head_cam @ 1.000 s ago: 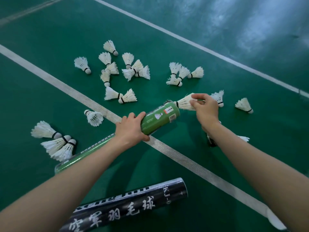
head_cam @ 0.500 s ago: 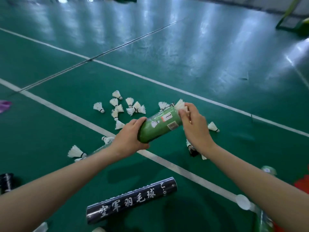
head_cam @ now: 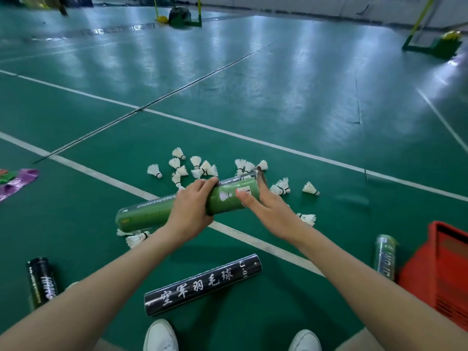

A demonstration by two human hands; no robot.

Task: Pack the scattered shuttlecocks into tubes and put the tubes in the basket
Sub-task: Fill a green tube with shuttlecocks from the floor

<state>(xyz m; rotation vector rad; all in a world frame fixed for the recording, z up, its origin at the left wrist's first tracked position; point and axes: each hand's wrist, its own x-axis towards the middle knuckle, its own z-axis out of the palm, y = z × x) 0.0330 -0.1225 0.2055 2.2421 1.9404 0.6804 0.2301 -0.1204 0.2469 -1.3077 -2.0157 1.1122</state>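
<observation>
Left hand (head_cam: 190,211) grips the green tube (head_cam: 152,214) mid-length; its axis runs left-right, mouth under the right hand (head_cam: 268,209) (fingers straight, holding nothing).

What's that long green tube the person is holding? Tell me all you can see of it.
The green tube is a long cylinder, cardboard by its look, wrapped in glossy film, with a white shuttlecock picture and a small label near its far end. It is held in the air, sloping up to the right. The left hand grips its middle. The right hand lays its thumb on the side and straight fingers across the far mouth.
</observation>
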